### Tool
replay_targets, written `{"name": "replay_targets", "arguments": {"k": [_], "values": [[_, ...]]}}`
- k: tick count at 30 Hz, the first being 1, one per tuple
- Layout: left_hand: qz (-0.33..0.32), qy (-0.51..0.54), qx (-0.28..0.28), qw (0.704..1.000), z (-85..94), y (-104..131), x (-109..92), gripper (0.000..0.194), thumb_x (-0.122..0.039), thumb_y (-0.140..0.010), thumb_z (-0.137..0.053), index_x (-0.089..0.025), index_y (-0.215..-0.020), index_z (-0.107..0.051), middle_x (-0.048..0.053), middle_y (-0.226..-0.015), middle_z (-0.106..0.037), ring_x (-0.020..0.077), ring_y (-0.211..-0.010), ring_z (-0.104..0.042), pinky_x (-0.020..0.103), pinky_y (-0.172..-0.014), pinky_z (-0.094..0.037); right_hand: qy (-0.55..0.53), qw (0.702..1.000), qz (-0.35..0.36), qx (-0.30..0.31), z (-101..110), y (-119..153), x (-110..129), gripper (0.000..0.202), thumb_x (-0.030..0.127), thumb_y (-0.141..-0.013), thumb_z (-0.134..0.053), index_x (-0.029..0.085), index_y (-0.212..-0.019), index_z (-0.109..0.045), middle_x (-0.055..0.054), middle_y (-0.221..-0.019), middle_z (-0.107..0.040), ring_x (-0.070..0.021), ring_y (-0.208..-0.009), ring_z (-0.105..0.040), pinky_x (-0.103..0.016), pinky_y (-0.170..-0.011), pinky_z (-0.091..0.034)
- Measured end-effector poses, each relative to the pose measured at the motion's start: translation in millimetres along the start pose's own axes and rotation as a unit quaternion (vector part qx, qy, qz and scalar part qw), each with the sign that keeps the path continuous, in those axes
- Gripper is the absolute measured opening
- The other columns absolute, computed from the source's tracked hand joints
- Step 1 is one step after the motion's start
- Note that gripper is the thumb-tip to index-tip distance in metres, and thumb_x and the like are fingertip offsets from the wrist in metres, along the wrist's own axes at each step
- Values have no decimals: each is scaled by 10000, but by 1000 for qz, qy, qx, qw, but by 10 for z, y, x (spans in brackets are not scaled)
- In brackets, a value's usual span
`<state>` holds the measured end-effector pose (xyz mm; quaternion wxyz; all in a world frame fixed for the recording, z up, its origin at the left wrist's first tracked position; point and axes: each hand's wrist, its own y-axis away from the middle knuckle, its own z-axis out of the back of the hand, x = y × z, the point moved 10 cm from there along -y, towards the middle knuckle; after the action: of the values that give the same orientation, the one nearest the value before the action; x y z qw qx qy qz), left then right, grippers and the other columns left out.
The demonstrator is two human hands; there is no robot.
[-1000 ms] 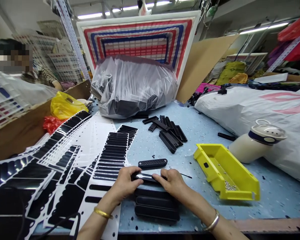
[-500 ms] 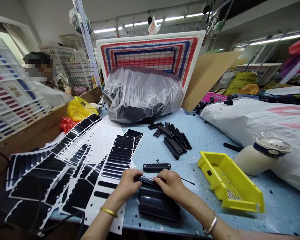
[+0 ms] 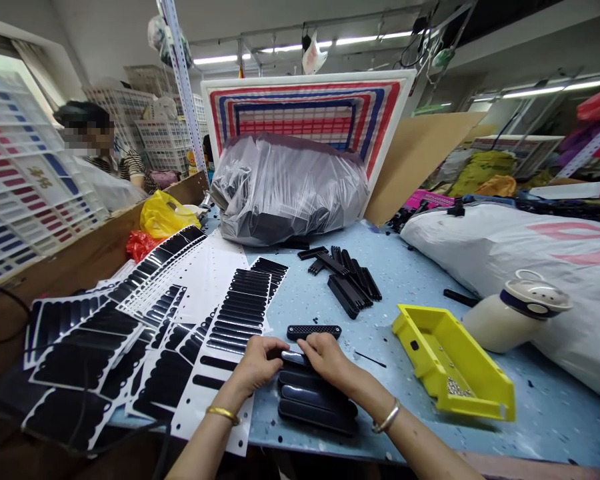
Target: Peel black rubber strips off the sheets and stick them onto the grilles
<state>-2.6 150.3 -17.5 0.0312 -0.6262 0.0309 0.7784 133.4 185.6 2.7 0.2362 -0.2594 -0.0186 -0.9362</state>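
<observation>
My left hand (image 3: 260,364) is closed with thumb and fingertips on the left end of a glossy black bar (image 3: 294,358). Over the same bar's right part my right hand (image 3: 327,359) is curled, its fingertips pressed on the top face; the far end is hidden under it. Several similar black bars (image 3: 316,399) lie side by side just below, towards the table edge. Beyond the fingers rests one black bar with a textured face (image 3: 313,332) and a small screw-like dot at each end. A sheet of black oblong stickers (image 3: 237,313) lies beside my left hand.
More black sticker sheets (image 3: 87,333) spread over the left side. A yellow bin (image 3: 455,360) with small metal pieces stands at right, near a cream bottle (image 3: 510,317). Black parts (image 3: 353,280), a thin dark rod (image 3: 370,359) and a filled plastic bag (image 3: 290,190) lie further back. A person (image 3: 97,143) sits at far left.
My right hand has slid left along the bar, closer to my left hand, its fingertips now on the top face. My left hand stays at the left end. The view has shifted slightly.
</observation>
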Motion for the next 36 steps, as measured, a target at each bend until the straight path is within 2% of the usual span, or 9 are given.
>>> {"name": "replay_targets", "arguments": {"k": [4, 8, 13, 22, 24, 27, 31, 34, 36], "values": [[0, 21, -21, 1000, 72, -21, -8, 265, -159, -693, -646, -119, -913, -789, 113, -912, -793, 253, -873, -736, 328, -810, -564, -5, 1000, -30, -7, 154, 36, -139, 457, 416, -928, -463, 179, -591, -662, -52, -605, -677, -157, -580, -551, -272, -574, -365], [-4, -3, -53, 999, 68, -27, -36, 138, -240, -685, -687, -151, -718, -787, 78, -761, -779, 247, -786, -721, 319, -774, -552, -6, 998, -56, 18, 116, 136, -252, 344, 470, -793, -647, 188, -609, -717, -37, -623, -708, -164, -591, -586, -261, -543, -355], [1, -25, -56, 998, 41, -4, -76, 101, -242, -661, -695, -178, -668, -773, 56, -773, -782, 229, -777, -710, 298, -751, -542, -10, 997, -68, 22, 141, 335, -373, 385, 449, -848, -549, 183, -625, -715, -50, -652, -724, -185, -637, -625, -278, -591, -404], [-7, -85, -55, 995, 3, 126, -281, 122, -198, -676, -644, -202, -632, -757, 12, -709, -769, 230, -786, -711, 294, -768, -541, -35, 998, -51, -24, 501, 682, -487, 349, 394, -823, -425, 212, -716, -702, -97, -715, -748, -259, -674, -698, -354, -641, -522], [-11, -99, -71, 993, 61, 283, -344, 171, -205, -718, -613, -209, -722, -784, 29, -811, -792, 240, -829, -718, 308, -803, -546, -56, 992, -63, -90, 703, 722, -558, 308, 424, -798, -482, 229, -758, -717, -97, -767, -767, -270, -697, -718, -347, -607, -546], [-31, -129, -153, 979, 438, 658, -403, 258, -233, -761, -597, -209, -934, -787, 80, -1011, -784, 259, -925, -713, 334, -859, -541, -62, 990, -22, -128, 889, 706, -443, 247, 437, -804, -556, 264, -726, -714, -67, -693, -745, -246, -602, -696, -324, -514, -534], [26, -164, -334, 928, 1365, 1347, -128, 166, -308, -750, -614, -212, -784, -745, 70, -778, -762, 237, -729, -705, 316, -710, -548, -96, 981, 115, -125, 867, 654, 238, 165, 341, -864, -595, 282, -749, -698, -28, -660, -709, -197, -564, -675, -266, -474, -519], [111, -120, -403, 901, 1825, 1759, 321, 208, -406, -714, -643, -210, -651, -665, 25, -584, -678, 206, -574, -656, 278, -563, -507, -133, 960, 222, -103, 560, 743, 898, 159, 256, -906, -562, 278, -792, -670, -11, -655, -689, -172, -551, -659, -250, -524, -537], [135, -106, -422, 890, 1907, 1909, 533, 252, -453, -707, -638, -209, -641, -644, -6, -500, -607, 180, -472, -591, 263, -484, -457, -144, 952, 267, -37, 144, 841, 1232, 177, 211, -924, -523, 274, -820, -651, -18, -688, -690, -180, -597, -670, -259, -565, -546]]}}
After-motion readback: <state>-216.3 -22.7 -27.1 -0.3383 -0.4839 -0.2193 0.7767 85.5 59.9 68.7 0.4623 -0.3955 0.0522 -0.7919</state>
